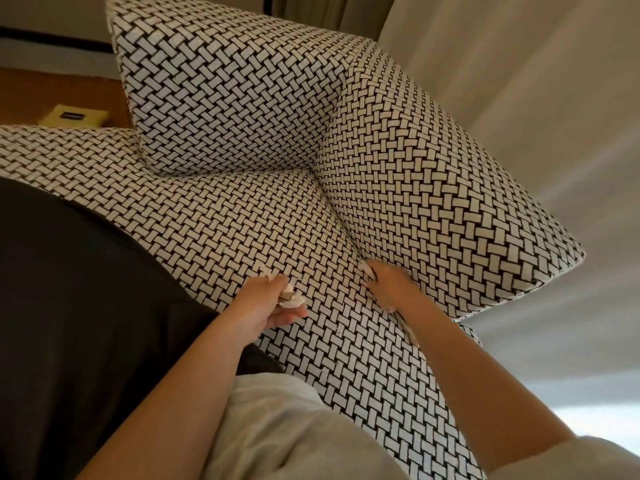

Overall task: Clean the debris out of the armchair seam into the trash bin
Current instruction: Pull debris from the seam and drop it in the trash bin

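Observation:
The armchair (242,109) is covered in a black-and-white woven pattern and fills the middle of the head view. Its seam (341,223) runs between the seat cushion (249,220) and the right armrest (433,188). My left hand (266,303) grips a bunch of whitish paper scraps (291,297) above the seat. My right hand (384,285) has its fingertips dug into the seam and pinches a small white scrap (366,270) there. The trash bin is out of view.
A dark cloth (69,289) covers the lower left. My grey-clothed leg (284,431) is at the bottom. A yellow box (74,116) lies on a wooden surface at the far left. Pale curtains (519,81) hang on the right.

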Available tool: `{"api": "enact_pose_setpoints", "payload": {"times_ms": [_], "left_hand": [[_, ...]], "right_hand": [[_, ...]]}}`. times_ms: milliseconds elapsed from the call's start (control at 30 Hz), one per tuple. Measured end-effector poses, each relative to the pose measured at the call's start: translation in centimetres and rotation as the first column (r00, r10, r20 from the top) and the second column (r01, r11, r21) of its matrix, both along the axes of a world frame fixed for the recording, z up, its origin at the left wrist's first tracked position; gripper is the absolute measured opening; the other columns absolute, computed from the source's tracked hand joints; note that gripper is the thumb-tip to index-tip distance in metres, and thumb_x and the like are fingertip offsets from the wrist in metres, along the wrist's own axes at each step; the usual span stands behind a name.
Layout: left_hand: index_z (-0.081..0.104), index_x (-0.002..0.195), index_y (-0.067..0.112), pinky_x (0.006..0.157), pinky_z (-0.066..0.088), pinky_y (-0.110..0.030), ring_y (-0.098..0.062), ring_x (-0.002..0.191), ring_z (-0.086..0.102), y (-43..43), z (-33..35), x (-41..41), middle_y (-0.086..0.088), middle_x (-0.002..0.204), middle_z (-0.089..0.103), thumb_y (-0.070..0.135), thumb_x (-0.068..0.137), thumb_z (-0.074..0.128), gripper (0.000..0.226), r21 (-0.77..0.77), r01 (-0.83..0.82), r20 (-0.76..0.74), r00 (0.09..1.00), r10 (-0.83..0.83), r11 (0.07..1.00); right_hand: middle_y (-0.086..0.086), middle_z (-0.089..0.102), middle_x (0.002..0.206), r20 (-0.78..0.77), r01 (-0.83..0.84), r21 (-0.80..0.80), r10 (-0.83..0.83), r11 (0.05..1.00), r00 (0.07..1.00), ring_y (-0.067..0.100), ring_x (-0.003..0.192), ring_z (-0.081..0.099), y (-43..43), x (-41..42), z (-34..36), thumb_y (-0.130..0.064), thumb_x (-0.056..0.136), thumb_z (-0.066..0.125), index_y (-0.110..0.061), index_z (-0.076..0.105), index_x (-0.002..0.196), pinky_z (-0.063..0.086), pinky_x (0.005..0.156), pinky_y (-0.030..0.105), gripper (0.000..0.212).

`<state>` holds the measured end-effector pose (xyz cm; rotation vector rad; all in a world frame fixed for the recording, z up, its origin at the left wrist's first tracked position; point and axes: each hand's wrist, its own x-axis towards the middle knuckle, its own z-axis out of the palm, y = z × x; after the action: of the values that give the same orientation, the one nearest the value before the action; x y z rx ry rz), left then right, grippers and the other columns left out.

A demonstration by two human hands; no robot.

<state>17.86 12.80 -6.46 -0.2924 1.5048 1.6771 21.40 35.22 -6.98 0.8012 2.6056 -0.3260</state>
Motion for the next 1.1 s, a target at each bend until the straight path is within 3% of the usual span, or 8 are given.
{"api": "enact_pose_setpoints", "payload": {"times_ms": [100,267,400,500,567,867,967,1100], "left_hand": [[0.054,0.102,0.001,0.047,0.053,-0.02,-0.016,0.064,0.062,0.0,-0.3,0.0,-0.019,0.089,0.063,0.016,0.095,0.047,0.018,-0.005,0.009,-0.015,1.0,-0.009,1.0],[0.063,0.099,0.007,0.05,0.046,-0.019,-0.012,0.061,0.047,-0.1,-0.7,-0.1,-0.01,0.086,0.056,0.017,0.094,0.046,0.021,-0.082,0.13,-0.1,0.985,-0.138,0.988],[0.062,0.095,0.007,0.048,0.04,-0.021,-0.011,0.055,0.043,-0.2,-1.0,-0.2,-0.007,0.077,0.05,0.023,0.096,0.042,0.025,-0.108,0.164,-0.112,0.978,-0.176,0.981],[0.061,0.094,0.007,0.045,0.037,-0.021,-0.011,0.053,0.041,-0.5,-1.1,-0.3,-0.005,0.074,0.048,0.022,0.096,0.041,0.025,-0.091,0.151,-0.119,0.98,-0.161,0.984],[0.061,0.092,0.008,0.045,0.037,-0.021,-0.011,0.055,0.04,-0.8,-1.1,-0.3,-0.005,0.074,0.047,0.023,0.096,0.041,0.025,-0.081,0.137,-0.129,0.981,-0.146,0.987],[0.061,0.089,0.009,0.046,0.037,-0.02,-0.011,0.057,0.04,-1.0,-0.8,-0.3,-0.005,0.075,0.049,0.023,0.096,0.042,0.025,-0.068,0.137,-0.152,0.978,-0.146,0.988],[0.061,0.088,0.009,0.047,0.037,-0.021,-0.011,0.057,0.04,-1.1,-0.7,-0.4,-0.006,0.076,0.05,0.022,0.096,0.042,0.024,-0.064,0.125,-0.147,0.98,-0.133,0.99],[0.061,0.089,0.009,0.046,0.037,-0.02,-0.011,0.056,0.041,-1.2,-0.5,-0.3,-0.006,0.075,0.05,0.021,0.096,0.042,0.023,-0.073,0.131,-0.166,0.976,-0.141,0.989]], "right_hand": [[0.006,0.055,0.09,0.182,-0.058,0.08,0.043,0.995,0.982,0.022,0.078,0.058,-0.2,-1.8,0.6,-0.003,0.092,0.046,-0.011,0.049,0.126,0.056,0.07,0.034,0.035],[0.007,0.053,0.087,0.347,-0.274,0.204,0.192,0.94,0.918,0.018,0.073,0.054,-0.7,-4.4,2.5,0.002,0.09,0.049,-0.001,0.05,0.126,0.051,0.066,0.026,0.036],[0.015,0.054,0.108,0.582,-0.241,0.173,0.099,0.955,0.807,0.017,0.077,0.059,-0.4,-5.6,2.4,0.003,0.089,0.052,-0.002,0.036,0.137,0.056,0.066,0.023,0.051],[0.009,0.051,0.087,0.704,-0.262,0.189,0.055,0.947,0.708,0.016,0.072,0.052,-0.6,-6.5,2.7,0.002,0.089,0.054,-0.002,0.055,0.09,0.05,0.08,0.025,0.004],[0.007,0.049,0.078,0.766,-0.28,0.193,0.035,0.94,0.642,0.015,0.07,0.048,-0.4,-7.2,2.5,-0.001,0.09,0.054,-0.005,0.052,0.074,0.046,0.074,0.025,0.017],[-0.001,0.056,0.076,0.908,-0.281,0.12,0.01,0.952,0.419,0.007,0.058,0.045,-0.5,-6.4,2.5,-0.009,0.094,0.048,-0.008,0.065,0.084,0.04,0.054,0.017,0.019],[0.008,0.068,0.084,0.854,-0.12,0.132,-0.051,0.984,0.518,0.006,0.061,0.057,-0.2,-5.7,2.0,-0.007,0.093,0.051,0.004,0.06,0.101,0.047,0.054,0.019,0.016],[0.019,0.062,0.084,0.687,-0.037,0.173,-0.093,0.984,0.72,0.016,0.061,0.065,0.1,-4.4,0.3,0.002,0.089,0.052,0.006,0.03,0.138,0.051,0.051,0.02,0.054]]}}
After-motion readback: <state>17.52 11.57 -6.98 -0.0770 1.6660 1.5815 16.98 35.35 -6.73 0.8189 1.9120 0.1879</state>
